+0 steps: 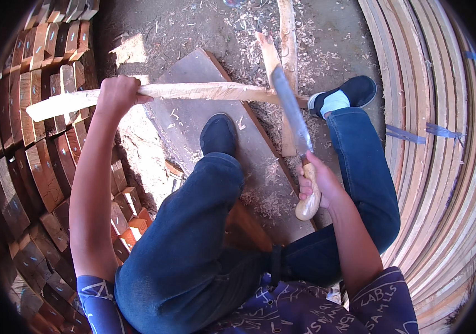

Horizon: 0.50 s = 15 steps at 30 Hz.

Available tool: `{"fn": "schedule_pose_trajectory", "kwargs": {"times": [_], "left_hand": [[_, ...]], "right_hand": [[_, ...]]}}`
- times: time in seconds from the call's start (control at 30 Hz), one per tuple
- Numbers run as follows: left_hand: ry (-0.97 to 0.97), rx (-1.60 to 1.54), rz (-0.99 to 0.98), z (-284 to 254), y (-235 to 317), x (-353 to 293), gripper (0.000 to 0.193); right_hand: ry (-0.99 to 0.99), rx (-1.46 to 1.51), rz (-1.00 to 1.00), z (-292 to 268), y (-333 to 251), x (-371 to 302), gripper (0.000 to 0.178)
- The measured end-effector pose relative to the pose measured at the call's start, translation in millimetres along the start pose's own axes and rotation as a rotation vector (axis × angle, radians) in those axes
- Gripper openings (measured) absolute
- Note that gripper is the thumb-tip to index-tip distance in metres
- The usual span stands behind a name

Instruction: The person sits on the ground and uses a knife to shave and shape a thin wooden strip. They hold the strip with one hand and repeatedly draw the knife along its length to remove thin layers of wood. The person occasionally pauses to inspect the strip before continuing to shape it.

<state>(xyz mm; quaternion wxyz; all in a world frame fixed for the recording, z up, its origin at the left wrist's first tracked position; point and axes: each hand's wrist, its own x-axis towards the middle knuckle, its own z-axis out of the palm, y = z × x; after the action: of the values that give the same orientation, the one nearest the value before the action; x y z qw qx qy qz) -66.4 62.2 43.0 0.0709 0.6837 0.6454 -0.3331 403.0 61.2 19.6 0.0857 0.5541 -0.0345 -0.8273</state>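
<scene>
Blade on a pale stick

The left hand grips a long pale stick lying crosswise above a flat board. The right hand is closed on the wooden handle of a long knife, its blade touching the stick's right end.

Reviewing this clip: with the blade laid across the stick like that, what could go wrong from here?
1. The long knife in the right hand crosses the pale stick close to the right foot; a glancing stroke might reach the shoe or leg.
2. The left hand grips the same stick, so a blade sliding along it could run toward those fingers.
3. Shavings litter the board under the left foot, which may slip.
</scene>
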Motion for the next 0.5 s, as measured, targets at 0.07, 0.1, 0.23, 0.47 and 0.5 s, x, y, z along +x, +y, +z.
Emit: {"fn": "schedule_pose_trajectory", "kwargs": {"times": [0.07, 0.1, 0.23, 0.47, 0.5], "left_hand": [[0.006, 0.009, -0.002, -3, 2, -5, 0.045], [0.015, 0.010, -0.005, -3, 2, -7, 0.045], [0.021, 0.004, -0.040, 1, 6, -4, 0.041], [0.195, 0.032, -0.006, 10, 8, -21, 0.041], [0.187, 0.031, -0.024, 10, 10, -22, 0.042]], "right_hand": [[0.044, -0.055, 0.020, -11, -6, -5, 0.050], [0.059, -0.084, 0.038, -12, -9, -6, 0.050], [0.133, 0.217, -0.397, 10, -15, -2, 0.049], [0.086, 0.027, -0.043, -12, 20, -3, 0.050], [0.108, 0.060, -0.103, -12, 16, -4, 0.051]]}}
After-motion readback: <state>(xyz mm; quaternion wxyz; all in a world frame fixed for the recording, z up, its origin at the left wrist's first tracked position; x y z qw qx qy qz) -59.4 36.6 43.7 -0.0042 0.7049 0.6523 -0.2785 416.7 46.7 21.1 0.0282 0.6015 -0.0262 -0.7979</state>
